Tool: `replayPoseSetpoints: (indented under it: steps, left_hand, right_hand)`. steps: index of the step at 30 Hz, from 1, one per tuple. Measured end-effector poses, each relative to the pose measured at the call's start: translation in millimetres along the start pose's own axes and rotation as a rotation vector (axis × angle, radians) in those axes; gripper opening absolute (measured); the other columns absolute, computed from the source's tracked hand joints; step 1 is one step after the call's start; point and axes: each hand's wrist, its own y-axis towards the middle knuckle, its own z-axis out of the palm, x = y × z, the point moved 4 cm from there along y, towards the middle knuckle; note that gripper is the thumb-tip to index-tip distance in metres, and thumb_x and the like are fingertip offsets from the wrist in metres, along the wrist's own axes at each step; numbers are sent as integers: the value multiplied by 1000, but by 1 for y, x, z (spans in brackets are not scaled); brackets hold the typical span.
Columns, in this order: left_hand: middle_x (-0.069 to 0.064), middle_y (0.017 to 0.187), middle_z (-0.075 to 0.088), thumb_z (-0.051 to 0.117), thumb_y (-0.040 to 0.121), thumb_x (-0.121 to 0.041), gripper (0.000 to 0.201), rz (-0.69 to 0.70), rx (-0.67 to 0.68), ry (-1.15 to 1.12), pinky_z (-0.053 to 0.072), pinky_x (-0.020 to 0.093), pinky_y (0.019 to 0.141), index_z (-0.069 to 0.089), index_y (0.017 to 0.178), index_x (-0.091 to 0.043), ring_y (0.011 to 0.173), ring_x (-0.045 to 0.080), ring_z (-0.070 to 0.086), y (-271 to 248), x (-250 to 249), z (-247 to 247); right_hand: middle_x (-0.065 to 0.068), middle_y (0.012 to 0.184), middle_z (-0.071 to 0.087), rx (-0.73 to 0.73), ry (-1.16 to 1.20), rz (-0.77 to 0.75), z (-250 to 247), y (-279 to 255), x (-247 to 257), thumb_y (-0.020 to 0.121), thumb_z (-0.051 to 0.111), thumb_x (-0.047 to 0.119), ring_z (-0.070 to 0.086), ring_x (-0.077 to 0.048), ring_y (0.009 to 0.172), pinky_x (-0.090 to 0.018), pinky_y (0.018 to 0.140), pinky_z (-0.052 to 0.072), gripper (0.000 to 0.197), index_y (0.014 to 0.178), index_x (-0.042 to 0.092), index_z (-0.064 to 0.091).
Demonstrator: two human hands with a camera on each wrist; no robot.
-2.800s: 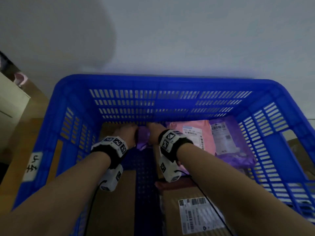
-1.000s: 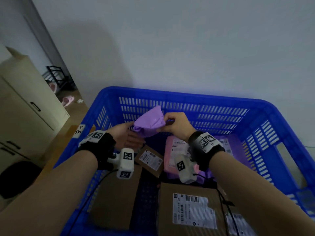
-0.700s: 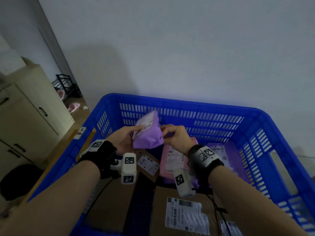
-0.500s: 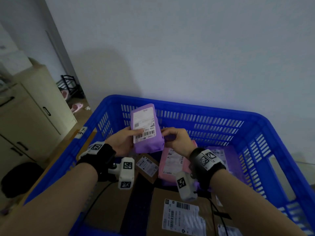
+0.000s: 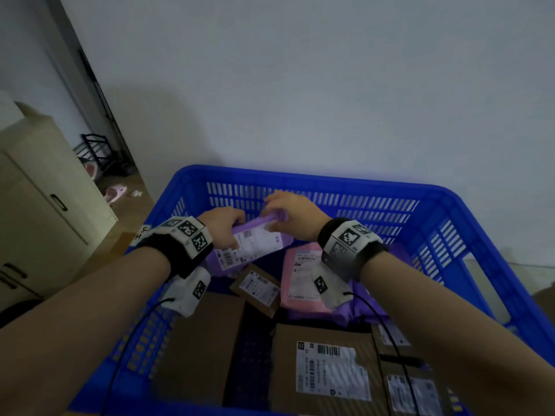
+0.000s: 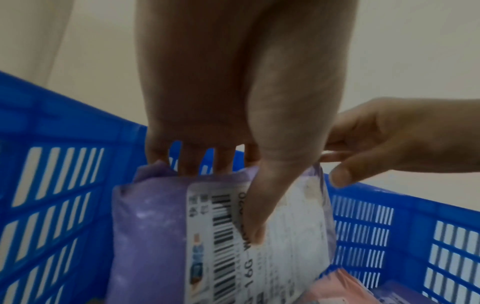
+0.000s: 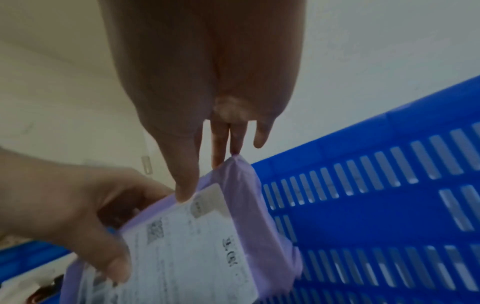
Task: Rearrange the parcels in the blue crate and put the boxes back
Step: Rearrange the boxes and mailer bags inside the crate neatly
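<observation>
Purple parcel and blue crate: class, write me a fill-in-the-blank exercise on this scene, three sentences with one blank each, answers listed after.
1. Both hands, the left hand and the right hand, hold one ____ parcel.
2. Its white label carries a printed ____.
3. Below it in the blue crate, the parcel beside the small cardboard box is ____.

Missing words: purple; barcode; pink

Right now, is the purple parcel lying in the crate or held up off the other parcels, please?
Held up. The left hand and right hand grip the purple parcel above the pink parcel, inside the blue crate.
</observation>
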Motion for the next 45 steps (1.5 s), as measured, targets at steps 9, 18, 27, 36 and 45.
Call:
replayPoseSetpoints:
  steps: [9,18,27,36,45]
  left_hand:
    - [-5,109,56,65,84,-26,24,10,34,163,39,49,93,51,103,-28,106,22,54,9,4,-2]
    - [17,149,30,79,72,-35,100,-184,-306,-374,34,52,108,17,149,-21,135,37,33,9,36,2]
    - [16,109,67,66,87,-24,41,-401,19,-1457,52,49,88,55,122,-8,98,31,63,0,42,50]
    - [11,117,66,69,83,-16,44,-478,-64,-1479,52,40,79,57,125,-12,106,30,62,-1,60,67]
    - [17,117,67,76,77,-23,48,-675,-224,-1246,51,47,95,63,118,-3,104,31,66,4,85,88]
  right_hand:
    - [-6,106,69,-23,45,223,27,-7,-15,88,63,21,61,-25,99,-32,81,44,15,99,12,67]
    - [-4,70,63,-231,684,523,54,-24,-48,85,65,3,59,-12,66,-16,64,50,22,66,13,60]
    - [-4,60,59,-267,1358,650,97,-18,-43,83,65,-1,51,-13,52,-23,53,45,20,68,11,59]
    - [-7,86,71,9,1119,540,115,-8,-24,77,68,-11,67,-13,76,-20,69,57,29,99,6,61]
    - [-10,151,26,584,77,230,159,-4,-9,79,68,4,29,-30,138,-39,108,34,82,147,21,27]
